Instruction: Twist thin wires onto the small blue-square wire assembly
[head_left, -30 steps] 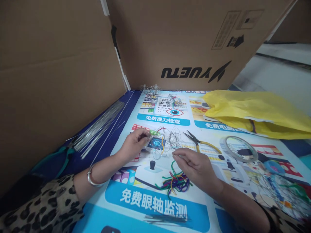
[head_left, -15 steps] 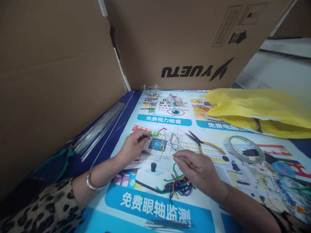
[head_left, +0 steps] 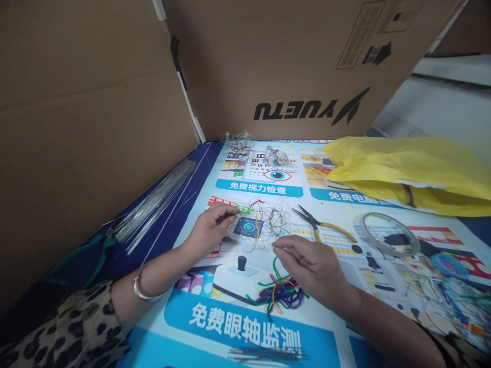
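Note:
Thin wire bent into loops forms a flower-like piece [head_left: 278, 217] between my hands, with short red and yellow strands on its left part. My left hand [head_left: 210, 228] pinches the wire at its left edge. At the lower right of the piece, my right hand [head_left: 307, 260] has thumb and fingertips pressed together; what lies between them is too small to make out. A tangle of coloured yarn [head_left: 282, 294] lies just below my right hand. Beyond that hand rest pliers with yellow handles [head_left: 315, 223], their jaws slightly apart.
Straight wires [head_left: 153, 207] and teal-handled pliers [head_left: 90, 258] lie at the left. Cardboard walls [head_left: 268, 66] stand behind. To the right are a tape roll [head_left: 389, 235], a yellow bag [head_left: 406, 171] and tangled wire pieces [head_left: 460, 306]. More wire pieces [head_left: 278, 156] lie at the back.

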The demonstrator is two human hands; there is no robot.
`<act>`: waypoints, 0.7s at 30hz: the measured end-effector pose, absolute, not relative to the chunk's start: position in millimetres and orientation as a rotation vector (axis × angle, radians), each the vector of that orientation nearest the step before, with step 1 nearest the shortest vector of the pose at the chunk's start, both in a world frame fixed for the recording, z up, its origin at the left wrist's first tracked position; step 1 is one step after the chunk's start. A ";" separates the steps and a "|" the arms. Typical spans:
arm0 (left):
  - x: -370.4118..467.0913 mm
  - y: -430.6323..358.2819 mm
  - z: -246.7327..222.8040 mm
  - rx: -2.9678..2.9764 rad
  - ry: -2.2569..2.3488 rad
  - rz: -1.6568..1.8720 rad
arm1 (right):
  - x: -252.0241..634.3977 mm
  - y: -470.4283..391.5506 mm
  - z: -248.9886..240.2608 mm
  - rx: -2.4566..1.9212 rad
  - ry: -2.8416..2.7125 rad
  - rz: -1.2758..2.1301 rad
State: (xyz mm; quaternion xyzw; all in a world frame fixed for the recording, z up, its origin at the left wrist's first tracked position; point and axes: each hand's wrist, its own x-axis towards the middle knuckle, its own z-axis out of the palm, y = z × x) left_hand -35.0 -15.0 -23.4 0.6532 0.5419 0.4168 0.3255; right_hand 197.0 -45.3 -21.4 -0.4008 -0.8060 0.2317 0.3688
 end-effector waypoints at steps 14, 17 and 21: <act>-35.4 -13.9 -25.0 1.721 1.414 1.113 | 196.2 -45.2 -20.3 -1.020 -2.093 0.583; -34.5 -14.4 -23.8 1.713 1.414 1.111 | 196.2 -45.0 -20.3 -1.016 -2.098 0.578; -34.0 -15.0 -22.1 1.729 1.426 1.090 | 195.6 -44.9 -19.7 -1.002 -2.099 0.579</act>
